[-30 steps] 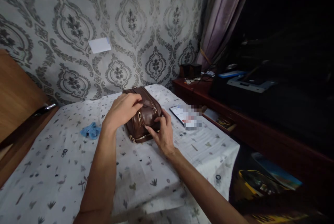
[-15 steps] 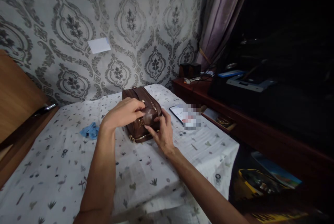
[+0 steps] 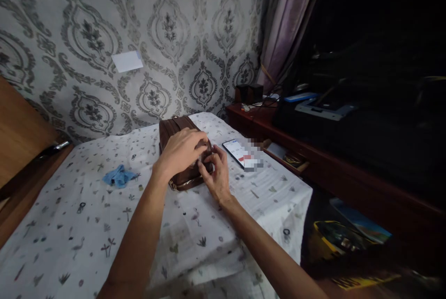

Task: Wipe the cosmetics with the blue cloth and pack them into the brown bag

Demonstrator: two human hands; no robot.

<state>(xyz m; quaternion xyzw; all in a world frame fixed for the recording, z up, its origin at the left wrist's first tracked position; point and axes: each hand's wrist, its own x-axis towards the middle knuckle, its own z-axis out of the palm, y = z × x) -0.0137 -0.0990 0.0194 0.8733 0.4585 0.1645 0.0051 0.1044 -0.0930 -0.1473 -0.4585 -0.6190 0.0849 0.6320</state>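
Note:
A small brown leather bag [image 3: 173,128] with gold zips lies on a table covered by a white patterned cloth [image 3: 104,224]. My left hand [image 3: 181,152] rests on top of the bag's near end, fingers curled over it. My right hand [image 3: 216,172] is at the bag's right front corner, fingers pinched on a small part there that I cannot make out. The front of the bag is mostly hidden by both hands.
A phone [image 3: 239,153] with a lit screen lies just right of the bag. A crumpled blue cloth [image 3: 118,176] sits to the left. A dark wooden shelf [image 3: 313,159] with a printer [image 3: 322,108] runs along the right. A patterned wall stands behind.
My left hand has slid from the bag's left side to its right front end, closer to my right hand. The view has shifted slightly.

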